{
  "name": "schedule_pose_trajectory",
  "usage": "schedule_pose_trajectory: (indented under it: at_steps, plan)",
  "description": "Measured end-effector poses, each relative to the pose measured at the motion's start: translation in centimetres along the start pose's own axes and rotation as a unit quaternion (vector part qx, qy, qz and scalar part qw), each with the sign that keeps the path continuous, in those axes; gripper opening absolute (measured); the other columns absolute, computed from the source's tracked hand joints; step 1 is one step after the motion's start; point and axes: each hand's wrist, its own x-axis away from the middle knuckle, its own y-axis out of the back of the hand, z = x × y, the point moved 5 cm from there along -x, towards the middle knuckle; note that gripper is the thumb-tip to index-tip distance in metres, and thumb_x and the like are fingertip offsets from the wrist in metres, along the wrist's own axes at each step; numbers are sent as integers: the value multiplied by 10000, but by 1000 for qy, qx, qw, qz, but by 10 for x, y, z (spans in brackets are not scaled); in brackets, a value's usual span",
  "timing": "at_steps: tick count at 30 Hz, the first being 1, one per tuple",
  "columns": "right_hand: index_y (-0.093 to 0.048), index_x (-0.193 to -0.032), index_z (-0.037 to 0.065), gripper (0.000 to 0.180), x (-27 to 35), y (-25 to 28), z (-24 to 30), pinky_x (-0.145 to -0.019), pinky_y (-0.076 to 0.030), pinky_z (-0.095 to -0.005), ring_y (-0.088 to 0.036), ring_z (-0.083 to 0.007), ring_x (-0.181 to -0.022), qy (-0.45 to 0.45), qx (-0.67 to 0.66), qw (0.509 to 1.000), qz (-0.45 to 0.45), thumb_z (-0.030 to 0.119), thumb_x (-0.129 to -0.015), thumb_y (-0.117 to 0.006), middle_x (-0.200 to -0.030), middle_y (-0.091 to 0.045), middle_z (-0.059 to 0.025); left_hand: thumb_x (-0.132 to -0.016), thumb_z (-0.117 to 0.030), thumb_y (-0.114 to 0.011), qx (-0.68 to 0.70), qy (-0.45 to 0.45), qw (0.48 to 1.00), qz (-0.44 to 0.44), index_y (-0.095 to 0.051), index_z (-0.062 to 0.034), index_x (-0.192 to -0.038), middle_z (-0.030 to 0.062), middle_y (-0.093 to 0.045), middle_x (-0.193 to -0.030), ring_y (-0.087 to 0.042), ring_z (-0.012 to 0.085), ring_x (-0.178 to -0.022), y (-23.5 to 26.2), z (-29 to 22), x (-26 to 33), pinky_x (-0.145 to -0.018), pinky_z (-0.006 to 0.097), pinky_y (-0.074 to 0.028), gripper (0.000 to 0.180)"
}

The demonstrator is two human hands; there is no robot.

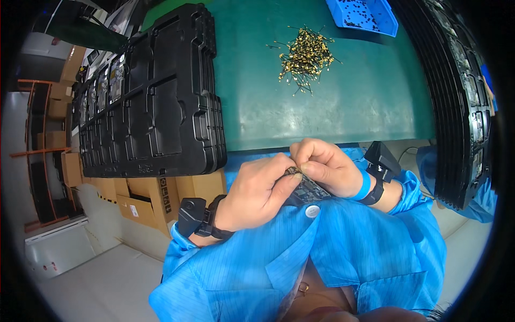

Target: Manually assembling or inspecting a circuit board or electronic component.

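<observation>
Close to my chest, just off the near table edge, I have a dark circuit board (307, 194) between my hands. My left hand (252, 189) is closed, with thumb and fingers pinching the board's upper corner. At that same corner my right hand (331, 167) is closed too, its thumb and forefinger pressed together against the board edge. Whatever small piece may be between them is hidden. Beyond my hands, on the green mat (332, 118), lies a pile of short black cables with gold-coloured ends (307, 56).
A stack of black moulded trays (155, 102) stands at the left, some pockets holding circuit boards (116, 78). Another tray stack (450, 102) rises at the right. A blue bin (365, 16) with small dark parts sits at the far side. Cardboard boxes (145, 201) are below left.
</observation>
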Motion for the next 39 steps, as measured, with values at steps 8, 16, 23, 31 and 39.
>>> schedule_pose_trajectory:
  at_steps: [8,16,23,31,39]
  plan:
    - [-467,-919,54,110,4,0,-1,-637,-349,-185,-383,-28,-730,-63,-9,996,-56,159,-908,-498,-813,-448,37,-852,-150,-538,-5,23,1000,0,-532,-23,-851,118,-528,-674,-530,298,-593,0,2,0,-528,351,-396,127]
    - [-458,-1107,34,237,-10,27,14,-878,-379,-280,-503,-135,-973,39,37,990,-129,164,-909,-464,-1079,-518,-61,-904,-319,-490,170,90,959,-207,-513,-17,-976,18,-512,-672,-491,78,-604,32,16,-2,-584,218,-410,312]
    - [-457,-1159,14,388,-27,-1,52,-943,-353,-353,-469,-258,-1090,225,420,878,-41,98,-799,-572,-1190,-462,-142,-876,-203,-509,768,37,634,80,-432,-89,-1109,26,-395,-714,-394,96,-464,-2,19,-13,-432,229,-295,271]
    - [-520,-1139,74,462,-25,-28,58,-923,-347,-476,-512,-317,-1037,261,568,779,51,178,-717,-675,-1159,-501,-155,-895,-135,-437,864,25,452,221,-421,-21,-1179,79,-417,-728,-482,139,-521,-30,23,-2,-448,254,-332,306]
    - [-593,-1086,139,431,-22,-23,57,-932,-292,-577,-563,-251,-971,285,623,724,80,290,-693,-684,-1107,-549,-92,-875,-124,-471,853,13,473,218,-420,-26,-1183,76,-417,-739,-475,134,-525,-25,17,-2,-453,248,-331,327]
